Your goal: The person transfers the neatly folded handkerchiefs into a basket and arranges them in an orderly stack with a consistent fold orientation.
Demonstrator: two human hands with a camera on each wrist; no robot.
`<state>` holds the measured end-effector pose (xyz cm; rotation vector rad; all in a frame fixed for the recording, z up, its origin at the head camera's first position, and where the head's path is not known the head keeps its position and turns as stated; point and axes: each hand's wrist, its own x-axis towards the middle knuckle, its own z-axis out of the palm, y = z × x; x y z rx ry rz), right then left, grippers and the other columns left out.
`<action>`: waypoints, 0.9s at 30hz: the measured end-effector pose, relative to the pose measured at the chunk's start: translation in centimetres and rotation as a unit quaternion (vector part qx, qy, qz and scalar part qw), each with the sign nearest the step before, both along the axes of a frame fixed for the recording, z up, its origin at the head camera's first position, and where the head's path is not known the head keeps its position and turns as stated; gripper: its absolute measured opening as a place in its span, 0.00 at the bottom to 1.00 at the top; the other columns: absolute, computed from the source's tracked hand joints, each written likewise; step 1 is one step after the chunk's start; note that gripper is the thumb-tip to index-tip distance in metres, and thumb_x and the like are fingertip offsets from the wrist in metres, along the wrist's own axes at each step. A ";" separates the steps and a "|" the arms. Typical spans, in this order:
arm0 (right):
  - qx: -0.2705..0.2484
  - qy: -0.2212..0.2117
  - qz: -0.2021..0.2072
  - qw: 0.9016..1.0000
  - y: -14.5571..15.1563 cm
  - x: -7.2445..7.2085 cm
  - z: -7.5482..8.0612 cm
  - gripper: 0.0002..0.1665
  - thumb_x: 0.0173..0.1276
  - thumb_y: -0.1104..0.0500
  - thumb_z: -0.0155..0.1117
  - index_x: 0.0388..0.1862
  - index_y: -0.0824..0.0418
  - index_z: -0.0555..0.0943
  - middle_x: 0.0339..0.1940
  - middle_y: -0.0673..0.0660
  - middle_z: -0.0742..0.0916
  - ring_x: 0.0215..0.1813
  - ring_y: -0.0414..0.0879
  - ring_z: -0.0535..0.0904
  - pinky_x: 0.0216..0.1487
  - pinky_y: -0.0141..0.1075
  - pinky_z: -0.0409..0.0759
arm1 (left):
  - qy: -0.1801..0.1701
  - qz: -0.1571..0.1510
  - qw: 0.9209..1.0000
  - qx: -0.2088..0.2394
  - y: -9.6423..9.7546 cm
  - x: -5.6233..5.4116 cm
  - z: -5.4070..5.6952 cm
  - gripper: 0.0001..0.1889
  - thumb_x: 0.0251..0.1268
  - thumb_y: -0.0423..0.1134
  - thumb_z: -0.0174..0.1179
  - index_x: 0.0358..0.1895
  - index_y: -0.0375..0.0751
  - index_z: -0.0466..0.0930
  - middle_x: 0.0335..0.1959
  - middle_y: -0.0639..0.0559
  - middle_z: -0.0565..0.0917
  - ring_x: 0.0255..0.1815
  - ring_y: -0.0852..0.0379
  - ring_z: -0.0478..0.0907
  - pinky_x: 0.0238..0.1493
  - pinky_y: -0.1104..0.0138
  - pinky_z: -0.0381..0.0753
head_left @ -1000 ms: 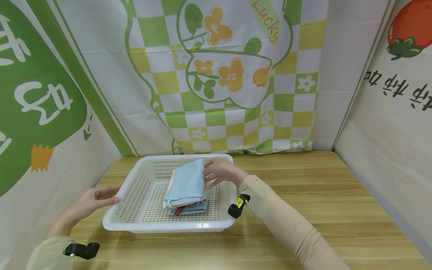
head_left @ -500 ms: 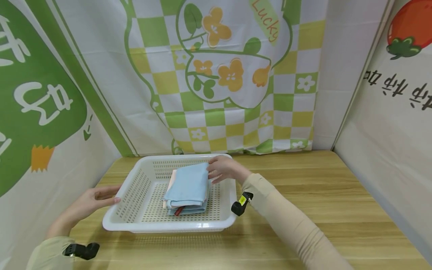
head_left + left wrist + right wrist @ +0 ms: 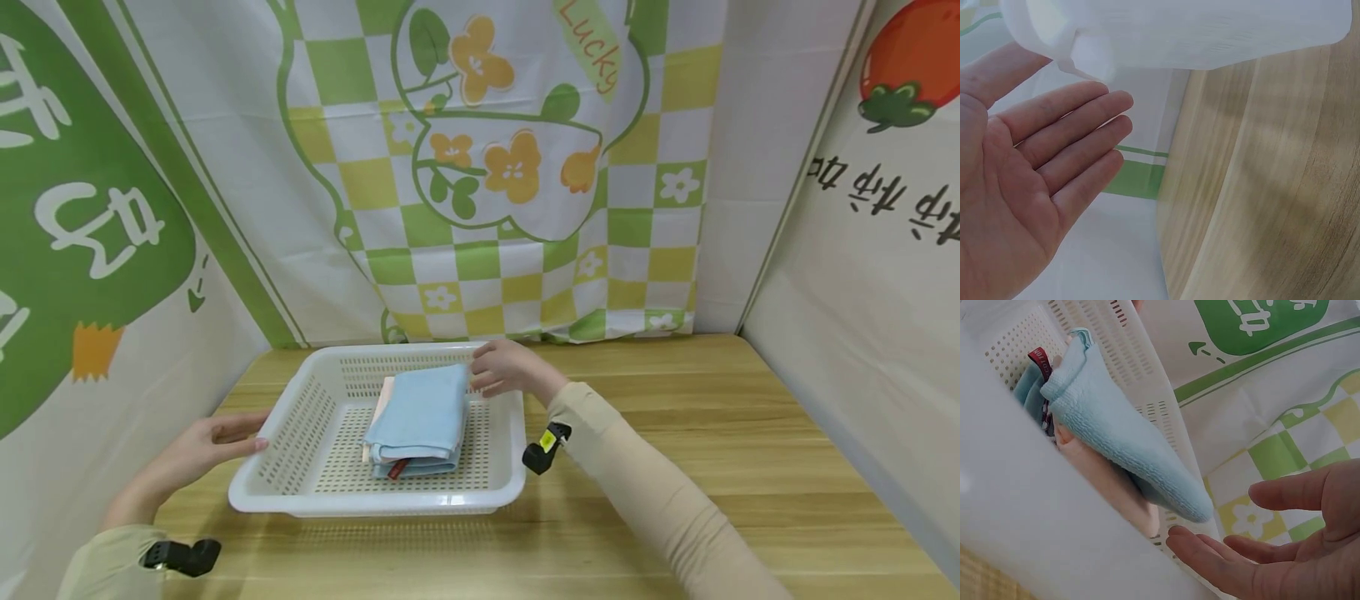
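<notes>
A white plastic basket (image 3: 360,504) with slotted walls holds a small stack of folded towels. On top lies a light blue towel (image 3: 420,408); a peach towel (image 3: 1104,478) shows under it, and more blue cloth with a red tag (image 3: 398,468) pokes out at the front. My right hand (image 3: 510,368) is over the basket's back right corner, thumb and fingers spread, just beyond the end of the blue towel and holding nothing. At the left rim is my left hand (image 3: 187,458), its thumb tip at the rim and its fingers straight (image 3: 1079,131) beside the wall.
The basket stands on a wood-grain table (image 3: 675,467) towards its back left. A printed green and yellow checked curtain (image 3: 517,275) hangs behind, with printed fabric sides at left and right. Black wrist cameras sit on both sleeves.
My right hand has let go of the blue towel and drawn back to the right. The towel has settled flatter over the peach one. My left hand has stayed at the rim.
</notes>
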<state>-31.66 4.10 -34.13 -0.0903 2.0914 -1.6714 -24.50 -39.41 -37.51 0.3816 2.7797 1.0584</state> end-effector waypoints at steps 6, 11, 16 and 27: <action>0.011 0.033 -0.015 0.999 1.0 0.1 0.4 0.26 0.71 0.64 0.52 0.66 0.71 0.65 0.61 0.71 0.76 0.59 0.61 0.77 0.59 0.48 0.78 | 0.008 -0.004 1.000 -0.009 0.2 -0.1 0.3 0.31 0.67 0.48 0.57 0.67 0.32 0.66 0.63 0.33 0.73 0.50 0.75 0.74 0.51 0.50 0.79; 0.027 0.065 -0.032 0.997 1.9 0.4 0.9 0.24 0.72 0.62 0.53 0.64 0.69 0.68 0.60 0.71 0.78 0.58 0.59 0.78 0.57 0.45 0.79 | 0.036 -0.016 0.999 -0.033 0.4 -0.1 0.5 0.30 0.67 0.48 0.57 0.65 0.31 0.68 0.61 0.33 0.74 0.58 0.39 0.76 0.49 0.52 0.81; 0.041 0.100 -0.039 0.993 3.1 0.8 1.2 0.24 0.72 0.61 0.54 0.64 0.68 0.69 0.61 0.69 0.77 0.58 0.59 0.79 0.56 0.45 0.80 | 0.047 -0.023 0.998 -0.039 0.6 -0.2 1.0 0.29 0.67 0.47 0.58 0.65 0.31 0.69 0.61 0.31 0.74 0.60 0.28 0.70 0.50 0.42 0.77; 0.118 0.194 -0.042 0.973 7.3 1.8 2.0 0.25 0.74 0.54 0.51 0.66 0.62 0.69 0.60 0.66 0.78 0.58 0.58 0.78 0.57 0.46 0.79 | 0.128 -0.014 0.988 -0.085 3.4 -0.5 4.3 0.31 0.66 0.50 0.58 0.64 0.30 0.68 0.63 0.28 0.70 0.63 0.24 0.62 0.54 0.33 0.65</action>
